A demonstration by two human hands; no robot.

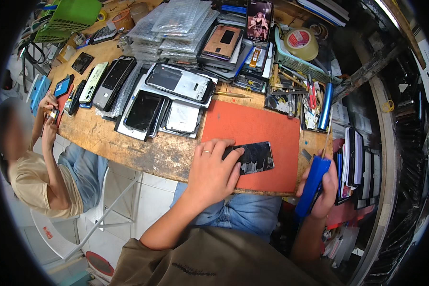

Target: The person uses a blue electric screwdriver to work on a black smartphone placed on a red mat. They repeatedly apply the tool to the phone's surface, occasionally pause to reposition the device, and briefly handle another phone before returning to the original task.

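Observation:
My left hand [215,164], with a ring on one finger, is closed over the left end of a dark, scuffed phone [257,158]. That phone lies flat on an orange-red mat [252,121] near the table's front edge; its left end is hidden under my fingers. Off the mat's right edge, my right hand [325,188] is wrapped round a blue-handled tool [312,186]. A thin shaft points up from the tool's top, apart from the phone; its exact kind does not show.
Several phones [178,83] and bubble-wrapped packs [181,24] cover the wooden table [124,157]. A lit phone [260,20] stands at the back. Tools and a tape roll [300,43] fill a basket [295,64]. Another person [50,174] handles a small item at left.

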